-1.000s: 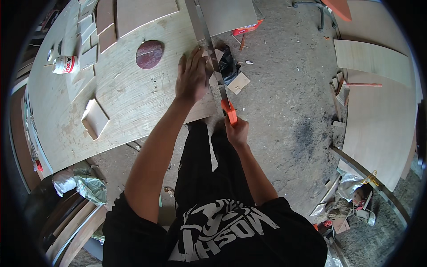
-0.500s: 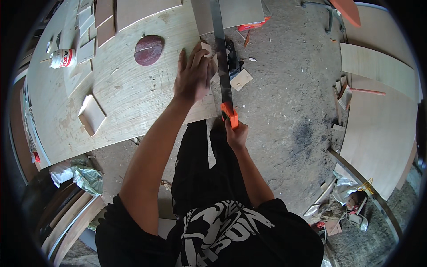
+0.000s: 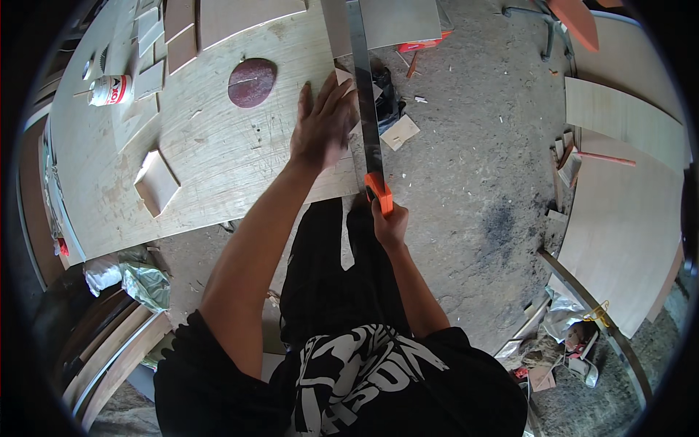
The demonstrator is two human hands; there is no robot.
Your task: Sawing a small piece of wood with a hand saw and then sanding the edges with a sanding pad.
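My right hand (image 3: 391, 224) is wrapped round the orange handle of a handsaw (image 3: 369, 109). The saw's long dark blade points away from me, just past the right edge of the pale wooden table (image 3: 218, 167). On that edge my left hand (image 3: 322, 131) lies palm down with its fingers stretched out and apart. It presses on a small light piece of wood (image 3: 343, 76), mostly hidden under the hand and close beside the blade. Whether the teeth touch the wood, I cannot tell.
On the table are a dark red sanding disc (image 3: 253, 82), a white can (image 3: 110, 90), a small wooden tray-like piece (image 3: 156, 183) and several thin boards (image 3: 181, 49). A black bag (image 3: 387, 98) and a wood offcut (image 3: 400, 132) lie on the floor. Large panels (image 3: 619, 211) stand at the right.
The whole view has shifted slightly to the right. My left hand stays on the wood piece at the table edge, and the saw has hardly moved.
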